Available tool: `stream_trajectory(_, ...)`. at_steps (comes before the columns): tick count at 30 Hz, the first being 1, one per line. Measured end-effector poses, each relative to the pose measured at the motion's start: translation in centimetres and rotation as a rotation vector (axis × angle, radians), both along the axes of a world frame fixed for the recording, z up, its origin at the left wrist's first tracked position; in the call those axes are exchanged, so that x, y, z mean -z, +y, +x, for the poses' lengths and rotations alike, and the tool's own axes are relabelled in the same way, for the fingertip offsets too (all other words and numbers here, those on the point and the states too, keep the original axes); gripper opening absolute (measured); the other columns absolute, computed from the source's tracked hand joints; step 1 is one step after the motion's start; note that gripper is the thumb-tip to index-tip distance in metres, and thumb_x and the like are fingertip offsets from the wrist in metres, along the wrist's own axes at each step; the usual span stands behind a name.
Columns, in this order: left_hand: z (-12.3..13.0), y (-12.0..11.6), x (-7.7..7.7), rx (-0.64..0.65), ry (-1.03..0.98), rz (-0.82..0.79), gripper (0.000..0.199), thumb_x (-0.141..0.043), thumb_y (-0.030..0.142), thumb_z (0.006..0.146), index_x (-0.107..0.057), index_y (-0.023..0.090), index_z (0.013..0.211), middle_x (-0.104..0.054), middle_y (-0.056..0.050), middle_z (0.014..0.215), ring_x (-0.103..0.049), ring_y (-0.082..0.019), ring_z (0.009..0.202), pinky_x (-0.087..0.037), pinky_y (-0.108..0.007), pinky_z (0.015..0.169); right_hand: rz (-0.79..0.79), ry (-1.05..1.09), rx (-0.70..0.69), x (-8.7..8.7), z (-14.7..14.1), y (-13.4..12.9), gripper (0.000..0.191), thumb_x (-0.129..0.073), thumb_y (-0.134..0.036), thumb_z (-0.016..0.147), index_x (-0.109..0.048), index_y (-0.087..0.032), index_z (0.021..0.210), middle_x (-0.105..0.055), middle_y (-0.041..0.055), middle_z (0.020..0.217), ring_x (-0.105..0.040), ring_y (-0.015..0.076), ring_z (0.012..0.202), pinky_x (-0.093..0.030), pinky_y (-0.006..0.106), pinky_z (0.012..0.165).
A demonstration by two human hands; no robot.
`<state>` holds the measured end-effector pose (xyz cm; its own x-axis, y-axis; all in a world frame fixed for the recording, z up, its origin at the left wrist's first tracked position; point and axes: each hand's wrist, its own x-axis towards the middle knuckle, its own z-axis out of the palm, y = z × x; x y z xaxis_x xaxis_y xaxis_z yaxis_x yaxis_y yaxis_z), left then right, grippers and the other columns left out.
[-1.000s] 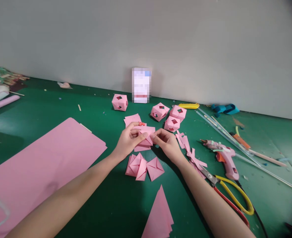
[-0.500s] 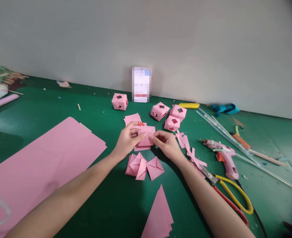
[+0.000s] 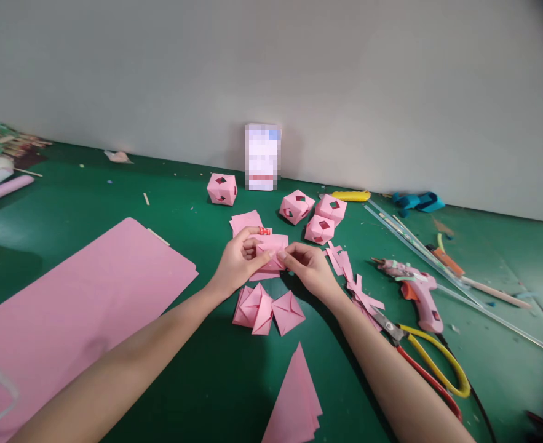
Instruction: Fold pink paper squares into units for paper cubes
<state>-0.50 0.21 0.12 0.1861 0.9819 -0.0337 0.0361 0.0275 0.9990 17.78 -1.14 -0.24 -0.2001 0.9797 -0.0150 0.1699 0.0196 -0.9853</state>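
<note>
Two hands work the same small pink paper: our left hand [image 3: 237, 264] is partly curled, thumb over the folded square [image 3: 275, 264] to hold it steady, while our right hand [image 3: 316, 269] is nearly closed, thumb and fingertips pinching its near-right part. That square lies mid-table, over other pink paper [image 3: 247, 220]. We judge the step in hand to be tucking or creasing a flap, though the fingers hide much of the fold, so we may be misreading it. The next move calls for a firm left thumb and a light right pinch, so that the edges meet squarely without buckling.

Taking the square as the centre of the dial, a cluster of finished squares [image 3: 254, 304] sits at six o'clock, with pointed sheets [image 3: 294, 400] beyond, nearer us. One hollow paper ball [image 3: 222, 189] rests at eleven, and three more [image 3: 296, 207] gather around one. The glue gun [image 3: 421, 286] lies at three, the scissors [image 3: 392, 331] at four against some cut scraps [image 3: 364, 299], and the yellow cutter [image 3: 352, 196] at two. A large pink sheet [image 3: 96, 295] spreads towards nine.

The surface is a green table [image 3: 197, 381], flecked with bits, meeting a plain grey wall [image 3: 160, 74]; at twelve, a blurred bright panel [image 3: 262, 159] stands against it.
</note>
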Motion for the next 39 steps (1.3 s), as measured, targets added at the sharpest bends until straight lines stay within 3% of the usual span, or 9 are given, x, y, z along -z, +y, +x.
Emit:
stream_trajectory(14,-0.14,0.05,0.44,0.076,0.039,0.026,0.048,-0.076,0.03,0.077,-0.055,0.02,0.118,-0.068,-0.001,0.089,-0.067,-0.015,0.083,-0.051,-0.026,0.075,0.057,0.021,0.065,0.08,0.04,-0.1,0.029,-0.066,-0.045,0.088,-0.062,-0.02,0.074,-0.058,-0.001,0.066,-0.05,0.0139,0.059,-0.039,0.027,0.057)
stream_trajectory(21,-0.19,0.24,0.37,0.069,-0.008,-0.026,0.054,-0.078,0.036,0.077,-0.052,0.02,0.123,-0.067,0.001,0.08,-0.065,-0.014,0.071,-0.047,-0.024,0.065,0.066,-0.015,0.077,0.07,-0.46,-0.16,0.032,-0.065,-0.048,0.088,-0.061,-0.02,0.074,-0.058,-0.0005,0.067,-0.05,0.0145,0.061,-0.04,0.028,0.057)
stream_trajectory(27,-0.32,0.25,-0.18,0.212,0.036,-0.044,0.056,-0.077,0.033,0.078,-0.051,0.02,0.125,-0.069,-0.001,0.081,-0.067,-0.016,0.078,-0.049,-0.028,0.072,0.093,-0.055,0.072,0.38,-0.26,-0.21,0.029,-0.063,-0.047,0.09,-0.06,-0.021,0.078,-0.057,-0.0005,0.068,-0.05,0.0144,0.06,-0.038,0.027,0.054)
stream_trajectory(30,-0.4,0.25,-0.33,0.26,0.062,-0.052,0.055,-0.076,0.035,0.08,-0.051,0.021,0.127,-0.064,0.002,0.073,-0.064,-0.015,0.071,-0.047,-0.027,0.067,0.096,-0.058,0.064,0.36,-0.24,-0.21,0.029,-0.063,-0.046,0.09,-0.061,-0.02,0.079,-0.058,-0.0004,0.068,-0.049,0.0142,0.06,-0.037,0.027,0.055)
stream_trajectory(33,-0.45,0.33,-0.19,0.228,0.025,-0.064,0.054,-0.076,0.035,0.08,-0.05,0.021,0.126,-0.058,0.005,0.068,-0.057,-0.012,0.06,-0.043,-0.025,0.06,0.085,-0.038,0.063,0.23,-0.34,-0.14,0.033,-0.061,-0.051,0.091,-0.061,-0.02,0.079,-0.058,-0.0002,0.069,-0.049,0.0144,0.06,-0.038,0.027,0.056)
stream_trajectory(39,-0.43,0.52,0.19,0.139,-0.053,-0.091,0.054,-0.078,0.032,0.077,-0.052,0.02,0.122,-0.057,0.006,0.069,-0.054,-0.01,0.058,-0.041,-0.024,0.059,0.058,-0.096,-0.003,0.02,-0.12,-0.02,0.04,-0.061,-0.057,0.09,-0.059,-0.02,0.074,-0.053,-0.0016,0.065,-0.044,0.0135,0.058,-0.034,0.027,0.055)
